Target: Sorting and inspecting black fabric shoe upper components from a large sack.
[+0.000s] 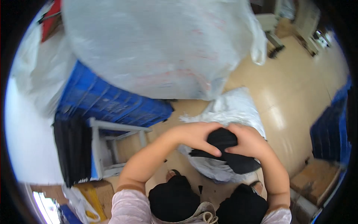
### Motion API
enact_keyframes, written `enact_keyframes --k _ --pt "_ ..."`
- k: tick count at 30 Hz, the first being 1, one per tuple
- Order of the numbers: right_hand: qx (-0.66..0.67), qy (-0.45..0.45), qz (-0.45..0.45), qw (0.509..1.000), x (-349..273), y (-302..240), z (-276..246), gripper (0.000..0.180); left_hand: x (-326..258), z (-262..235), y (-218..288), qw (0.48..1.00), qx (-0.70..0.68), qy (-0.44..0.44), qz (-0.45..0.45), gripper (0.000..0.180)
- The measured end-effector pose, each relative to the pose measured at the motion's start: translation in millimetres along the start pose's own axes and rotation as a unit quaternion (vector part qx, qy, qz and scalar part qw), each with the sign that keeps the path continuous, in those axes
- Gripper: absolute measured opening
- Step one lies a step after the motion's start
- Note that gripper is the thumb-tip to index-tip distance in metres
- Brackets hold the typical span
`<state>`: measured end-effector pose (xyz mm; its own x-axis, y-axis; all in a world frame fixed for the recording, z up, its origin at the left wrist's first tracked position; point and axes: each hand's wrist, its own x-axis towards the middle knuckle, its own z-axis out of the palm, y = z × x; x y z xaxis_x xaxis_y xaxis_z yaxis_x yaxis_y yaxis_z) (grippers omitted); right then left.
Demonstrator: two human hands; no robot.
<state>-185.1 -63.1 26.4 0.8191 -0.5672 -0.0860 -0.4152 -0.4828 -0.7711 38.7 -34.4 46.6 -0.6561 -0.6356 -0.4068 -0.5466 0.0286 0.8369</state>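
Observation:
Both hands grip a bundle of black fabric pieces (pixel 222 139) in front of me, above a white sack. My left hand (pixel 199 137) wraps the bundle from the left, its thumb lying across the front. From the other side, my right hand (pixel 249 141) closes on it with the thumb pressed near the left one. A flap of the same black cloth hangs below my right hand. The fingertips on the far side are hidden behind the fabric. Beneath the hands lies the white woven sack (pixel 236 106), with crumpled clear plastic (pixel 209 168) at its near end.
A huge full white plastic bag (pixel 156 44) bulges ahead, beside blue crates (pixel 112 99). To the left are a grey metal frame (pixel 97 147) and stacked black fabric (pixel 73 151). Another blue crate (pixel 330 128) and a cardboard box (pixel 315 177) stand at right.

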Motion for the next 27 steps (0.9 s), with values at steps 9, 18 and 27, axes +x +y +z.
enact_keyframes --k 9,18,27 --pt "-0.068 0.107 -0.075 0.989 -8 -64 -5 0.071 -66 40 45 0.944 0.243 0.194 -0.109 0.058" --pt "0.126 0.295 -0.011 0.947 -27 -13 -14 0.068 -303 5 166 0.670 -0.061 0.727 -0.135 0.067" --pt "0.084 0.168 -0.034 0.982 -19 -12 2 0.063 -516 64 120 0.374 -0.259 0.885 -0.100 0.045"
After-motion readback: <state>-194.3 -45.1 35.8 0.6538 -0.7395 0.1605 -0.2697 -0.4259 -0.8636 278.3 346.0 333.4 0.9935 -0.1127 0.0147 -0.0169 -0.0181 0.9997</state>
